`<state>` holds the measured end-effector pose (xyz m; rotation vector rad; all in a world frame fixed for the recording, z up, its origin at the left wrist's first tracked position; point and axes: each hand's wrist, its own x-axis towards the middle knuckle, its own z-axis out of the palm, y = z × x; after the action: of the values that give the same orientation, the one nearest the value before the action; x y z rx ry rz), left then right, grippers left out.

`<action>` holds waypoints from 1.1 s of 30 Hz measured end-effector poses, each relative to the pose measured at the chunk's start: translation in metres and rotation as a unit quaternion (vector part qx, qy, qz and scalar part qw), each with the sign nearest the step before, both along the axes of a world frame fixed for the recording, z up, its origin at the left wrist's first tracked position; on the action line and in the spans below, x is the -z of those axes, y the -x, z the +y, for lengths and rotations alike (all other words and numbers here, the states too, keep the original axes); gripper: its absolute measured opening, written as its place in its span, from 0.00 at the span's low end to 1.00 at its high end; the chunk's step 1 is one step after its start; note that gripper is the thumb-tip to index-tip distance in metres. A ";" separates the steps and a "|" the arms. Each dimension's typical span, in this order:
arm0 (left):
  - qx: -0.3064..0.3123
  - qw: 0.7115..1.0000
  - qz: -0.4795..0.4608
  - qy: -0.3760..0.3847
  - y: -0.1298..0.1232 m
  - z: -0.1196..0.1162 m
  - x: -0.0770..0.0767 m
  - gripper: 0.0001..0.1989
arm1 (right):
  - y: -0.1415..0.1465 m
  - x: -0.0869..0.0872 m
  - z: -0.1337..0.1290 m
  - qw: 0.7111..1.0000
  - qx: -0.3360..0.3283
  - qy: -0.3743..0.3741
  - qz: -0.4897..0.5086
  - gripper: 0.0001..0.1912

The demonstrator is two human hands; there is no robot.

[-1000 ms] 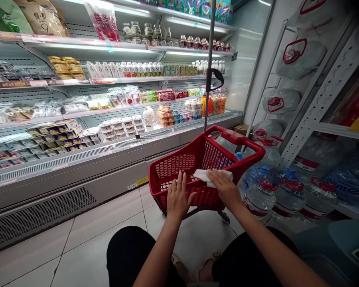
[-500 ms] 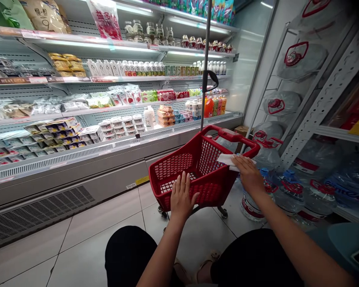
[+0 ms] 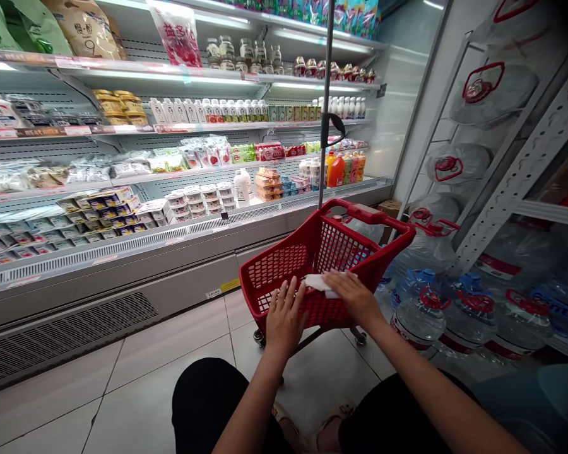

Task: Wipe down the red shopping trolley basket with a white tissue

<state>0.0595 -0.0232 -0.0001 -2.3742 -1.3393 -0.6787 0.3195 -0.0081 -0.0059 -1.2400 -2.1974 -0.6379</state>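
In front of my knees stands a small red shopping cart (image 3: 284,258) with a perforated plastic basket. My left hand (image 3: 284,318) lies against the near side of the basket by its front corner, fingers outstretched and holding nothing. Along the same near rim, my right hand (image 3: 355,296) presses a white cloth or tissue (image 3: 318,283) onto the red plastic, fingers over it. The cloth sticks out to the left of the fingers, close to my left hand. A thin upright pole (image 3: 327,75) with a black loop handle rises behind the basket.
A refrigerated shelf unit (image 3: 189,255) with yogurt cups, bottles and bags runs along the left and back. Large water bottles (image 3: 419,315) with red handles stand on the floor at the right, beside a white metal rack (image 3: 490,214). The floor is pale tile (image 3: 156,372).
My right hand has slid the white cloth leftward and down along the basket's near rim, away from the cart handle. My left hand stays by the front corner. The view has shifted slightly.
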 end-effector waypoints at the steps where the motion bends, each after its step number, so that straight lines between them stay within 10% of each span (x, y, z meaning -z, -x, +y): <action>1: -0.012 1.000 -0.001 0.000 0.011 0.001 0.000 0.36 | -0.019 -0.004 0.003 1.000 0.019 -0.004 0.001 0.39; 9: -0.037 0.999 -0.004 0.022 0.060 0.016 0.009 0.31 | -0.083 -0.011 0.042 0.994 0.089 -0.033 0.057 0.38; 23: -0.017 0.998 -0.057 0.019 0.010 -0.008 0.015 0.47 | 0.091 0.023 -0.014 0.994 -0.076 0.040 0.062 0.40; 33: 0.086 0.991 0.045 0.088 0.072 0.038 0.000 0.43 | -0.050 0.015 0.038 0.996 0.013 0.018 0.090 0.40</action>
<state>-0.0128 0.0146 0.0000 -2.6498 -1.2132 -0.5102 0.3698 0.0300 -0.0206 -1.2930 -2.0548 -0.4794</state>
